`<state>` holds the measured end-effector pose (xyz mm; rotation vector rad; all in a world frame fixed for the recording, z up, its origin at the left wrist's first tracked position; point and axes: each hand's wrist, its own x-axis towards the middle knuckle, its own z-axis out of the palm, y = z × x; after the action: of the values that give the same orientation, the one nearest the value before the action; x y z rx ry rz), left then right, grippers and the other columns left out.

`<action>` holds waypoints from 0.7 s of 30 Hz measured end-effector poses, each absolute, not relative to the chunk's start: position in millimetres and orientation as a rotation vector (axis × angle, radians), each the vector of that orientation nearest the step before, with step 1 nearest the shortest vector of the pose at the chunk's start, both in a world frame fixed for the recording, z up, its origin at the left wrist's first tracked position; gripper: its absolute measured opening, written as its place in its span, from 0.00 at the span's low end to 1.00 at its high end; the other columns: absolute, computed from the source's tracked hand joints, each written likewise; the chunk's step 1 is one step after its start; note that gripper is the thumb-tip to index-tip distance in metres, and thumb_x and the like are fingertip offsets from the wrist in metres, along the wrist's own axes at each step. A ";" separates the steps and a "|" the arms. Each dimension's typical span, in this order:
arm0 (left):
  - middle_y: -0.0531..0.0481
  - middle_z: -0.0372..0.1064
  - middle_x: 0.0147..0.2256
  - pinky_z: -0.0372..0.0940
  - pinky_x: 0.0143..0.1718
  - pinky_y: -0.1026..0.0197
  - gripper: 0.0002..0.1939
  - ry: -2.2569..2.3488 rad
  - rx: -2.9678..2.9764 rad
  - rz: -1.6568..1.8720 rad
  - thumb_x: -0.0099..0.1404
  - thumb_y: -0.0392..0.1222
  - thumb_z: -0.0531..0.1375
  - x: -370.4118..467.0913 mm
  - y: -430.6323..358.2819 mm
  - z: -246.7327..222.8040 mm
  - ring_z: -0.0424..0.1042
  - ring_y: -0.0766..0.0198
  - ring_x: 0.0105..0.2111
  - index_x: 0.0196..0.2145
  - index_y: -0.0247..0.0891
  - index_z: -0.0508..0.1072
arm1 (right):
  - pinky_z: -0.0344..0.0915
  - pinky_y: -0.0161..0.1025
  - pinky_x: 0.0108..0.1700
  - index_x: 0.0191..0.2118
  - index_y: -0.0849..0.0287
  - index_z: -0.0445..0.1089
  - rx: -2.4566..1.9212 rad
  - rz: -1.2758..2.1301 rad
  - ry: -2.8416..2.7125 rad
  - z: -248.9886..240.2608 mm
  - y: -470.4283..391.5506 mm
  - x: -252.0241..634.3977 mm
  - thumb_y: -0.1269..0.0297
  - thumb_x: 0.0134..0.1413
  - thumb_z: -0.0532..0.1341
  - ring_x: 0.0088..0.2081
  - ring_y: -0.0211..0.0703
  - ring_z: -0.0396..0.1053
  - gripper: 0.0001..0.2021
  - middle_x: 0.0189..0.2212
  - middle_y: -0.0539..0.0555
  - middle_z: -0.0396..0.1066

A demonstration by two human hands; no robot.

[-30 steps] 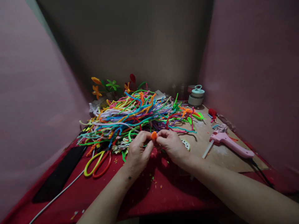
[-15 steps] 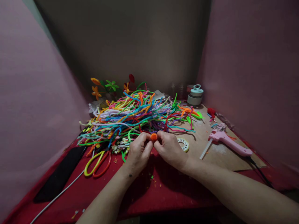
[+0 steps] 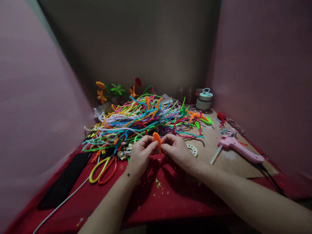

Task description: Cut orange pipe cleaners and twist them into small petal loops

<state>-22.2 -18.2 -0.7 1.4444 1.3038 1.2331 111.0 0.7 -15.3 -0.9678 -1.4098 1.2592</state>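
Between my two hands, above the front of the table, is a small fuzzy orange piece point(image 3: 157, 139), a rounded loop with a short end pointing down. My left hand point(image 3: 141, 152) pinches its left side between thumb and fingers. From the right, my right hand point(image 3: 176, 150) closes its thumb and index finger on the piece's other edge. Just behind the hands lies a large pile of multicoloured fuzzy stems point(image 3: 131, 120). Green and orange scraps point(image 3: 158, 183) dot the red cloth point(image 3: 175, 201) below.
Scissors with yellow and red handles point(image 3: 98, 170) and a black flat object point(image 3: 64, 182) lie at left. On the brown board point(image 3: 204, 139) at right are a pink glue gun point(image 3: 240, 149) and a pale ring point(image 3: 193, 150). A lidded jar point(image 3: 204, 99) stands behind.
The orange piece, earlier a small bunched shape mostly between the fingers, now shows upright and longer. My hands have shifted slightly and their grip on it looks looser.
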 end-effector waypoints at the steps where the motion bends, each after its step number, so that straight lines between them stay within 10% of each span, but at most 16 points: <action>1: 0.55 0.66 0.25 0.58 0.26 0.67 0.07 1.294 1.420 1.223 0.55 0.43 0.59 -23.3 -17.9 -1.0 0.63 0.69 0.25 0.28 0.35 0.70 | 0.54 0.32 0.25 0.25 0.61 0.66 -0.957 1.267 -1.402 -14.6 0.3 111.4 0.71 0.39 0.57 0.23 0.33 0.58 0.03 0.20 0.46 0.62; 8: 0.56 0.65 0.22 0.54 0.18 0.68 0.09 1.256 1.289 1.127 0.52 0.44 0.62 -32.5 -15.0 -2.3 0.60 0.73 0.17 0.28 0.36 0.70 | 0.50 0.31 0.23 0.22 0.62 0.67 -0.943 1.420 -1.432 -13.3 0.8 112.7 0.58 0.41 0.62 0.21 0.31 0.52 0.11 0.18 0.46 0.59; 21: 0.53 0.68 0.24 0.57 0.21 0.68 0.09 1.261 1.304 1.072 0.52 0.44 0.63 -32.3 -15.9 1.3 0.65 0.69 0.21 0.28 0.35 0.74 | 0.52 0.32 0.24 0.19 0.62 0.66 -0.925 1.491 -1.481 -19.1 -1.0 110.8 0.65 0.42 0.60 0.19 0.32 0.56 0.08 0.16 0.47 0.62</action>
<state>-32.3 -15.9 1.3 1.3044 1.2608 1.0723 110.8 -1.0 -19.1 -0.9255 -1.4805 1.4912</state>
